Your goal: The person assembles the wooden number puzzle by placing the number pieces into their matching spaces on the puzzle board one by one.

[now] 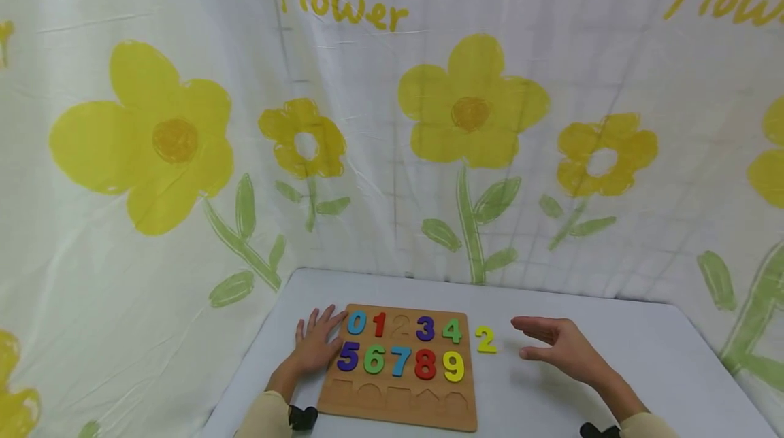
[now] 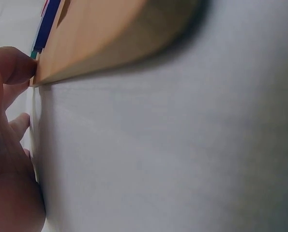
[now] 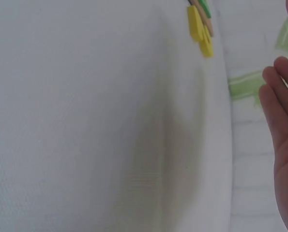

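A wooden number puzzle board (image 1: pixel 367 405) lies flat on the white table, with coloured digits seated in two rows. In the top row the slot shaped like a 2 (image 1: pixel 401 326) shows bare wood. My left hand (image 1: pixel 315 345) rests at the board's left edge, fingers spread, thumb and fingertips touching the wood. The yellow number 2 (image 1: pixel 486 340) lies on the table just right of the board. To the right of that piece, my right hand (image 1: pixel 566 349) hovers above the table, fingers straight and thumb apart, holding nothing. Its palm and fingers (image 3: pixel 279 116) show in the right wrist view.
Along the board's lower part runs a row of unfilled outlined recesses (image 1: pixel 399 397). Behind the table (image 1: pixel 588 312) hangs a white curtain (image 1: pixel 380 220) with yellow flowers and the word flower. A black band (image 1: pixel 303 417) sits on the left wrist.
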Motion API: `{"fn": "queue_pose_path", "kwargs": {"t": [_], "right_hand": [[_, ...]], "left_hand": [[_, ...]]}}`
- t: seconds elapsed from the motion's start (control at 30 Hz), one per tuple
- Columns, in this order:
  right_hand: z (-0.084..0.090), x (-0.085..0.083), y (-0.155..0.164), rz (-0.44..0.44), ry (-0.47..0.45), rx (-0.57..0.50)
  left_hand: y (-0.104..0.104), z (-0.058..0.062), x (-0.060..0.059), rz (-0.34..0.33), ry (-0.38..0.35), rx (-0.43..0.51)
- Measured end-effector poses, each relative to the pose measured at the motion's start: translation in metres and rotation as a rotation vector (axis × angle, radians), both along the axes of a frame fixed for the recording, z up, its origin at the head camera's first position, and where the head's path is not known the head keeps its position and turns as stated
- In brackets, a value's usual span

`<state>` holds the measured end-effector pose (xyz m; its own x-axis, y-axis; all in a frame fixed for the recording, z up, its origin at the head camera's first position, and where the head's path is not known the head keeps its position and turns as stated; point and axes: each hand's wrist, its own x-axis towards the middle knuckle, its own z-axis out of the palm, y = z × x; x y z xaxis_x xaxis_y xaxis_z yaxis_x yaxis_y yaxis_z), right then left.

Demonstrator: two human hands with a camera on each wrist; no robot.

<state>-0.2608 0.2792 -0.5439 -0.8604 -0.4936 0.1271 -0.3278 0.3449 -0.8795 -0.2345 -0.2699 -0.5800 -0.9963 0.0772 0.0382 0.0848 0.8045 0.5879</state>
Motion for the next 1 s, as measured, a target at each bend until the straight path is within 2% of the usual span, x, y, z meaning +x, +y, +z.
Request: {"fn": "queue_pose_path", "kwargs": {"t": [0.43, 0.67, 1.0], "right_hand": [[-0.024, -0.018, -0.024, -0.022, -0.005, 0.023], [-0.034, -0.026, -0.036, -0.022, 0.038, 0.06], [-0.039, -0.035, -0.05, -0.052, 0.087, 0.202]], "left_hand": [[-0.002, 0.006, 0.0, 0.012, -0.03, -0.032], [0.001, 0.004, 0.0, 0.015, -0.036, -0.034], [0.003, 0.008, 0.002, 0.016, -0.024, -0.02]]}}
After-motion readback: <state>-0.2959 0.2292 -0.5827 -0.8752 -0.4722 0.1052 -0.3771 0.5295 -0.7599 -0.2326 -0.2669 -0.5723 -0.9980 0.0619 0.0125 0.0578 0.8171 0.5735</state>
